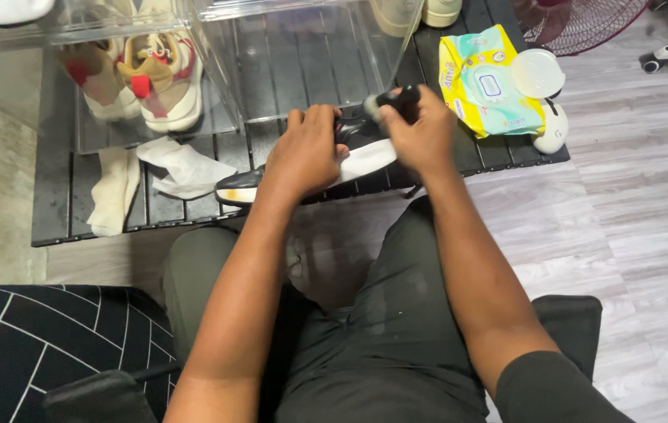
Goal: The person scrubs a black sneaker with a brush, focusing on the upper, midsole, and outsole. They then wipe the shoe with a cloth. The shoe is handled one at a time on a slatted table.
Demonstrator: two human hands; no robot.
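A seated person is steadying a black sneaker [349,153] with a white sole at the near edge of a black slatted table [59,211]; the left hand [308,153] is clamped over its upper while the right hand [421,137] is gripping a dark brush [396,102] just above it. The shoe looks light and pliable — probably best held at the firmer sole — with crumpled wipes [181,168] lying to its left.

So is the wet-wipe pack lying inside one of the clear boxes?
No, the wet-wipe pack lies out on the black slatted table, right of the clear boxes, beside a round white lid.
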